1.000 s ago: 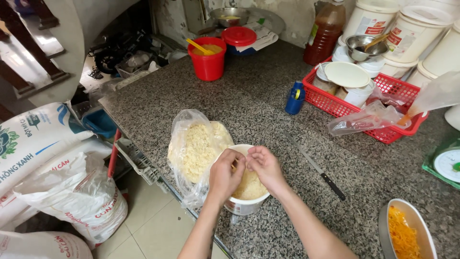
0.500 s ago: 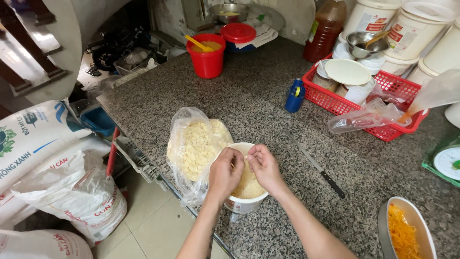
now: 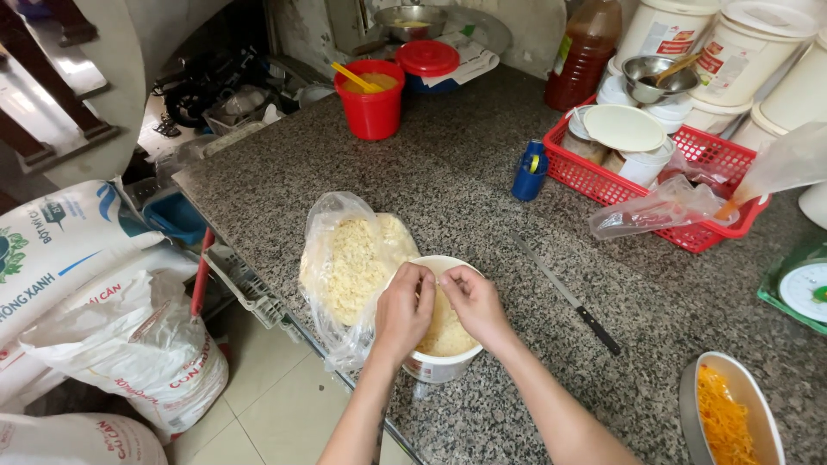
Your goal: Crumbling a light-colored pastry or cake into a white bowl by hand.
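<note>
A white round tub [image 3: 439, 366] of pale yellow crumbly food stands near the front edge of a granite counter [image 3: 482, 181]. Both my hands hover over its mouth, fingertips pinched together and touching the food. My left hand [image 3: 403, 312] covers the tub's left rim and my right hand [image 3: 475, 304] covers the right rim. Just left of the tub lies a clear plastic bag [image 3: 349, 263] filled with the same pale crumbs, its mouth loose.
A black-handled knife [image 3: 568, 297] lies right of my hands. Further back stand a red bucket [image 3: 372, 99], a blue cup [image 3: 528, 172] and a red basket [image 3: 689, 168] with bowls. A bowl of orange shreds [image 3: 730, 418] sits front right. Sacks [image 3: 103, 319] lean on the floor left.
My hands stay over the tub; the fingers have shifted slightly closer together. Nothing else has moved.
</note>
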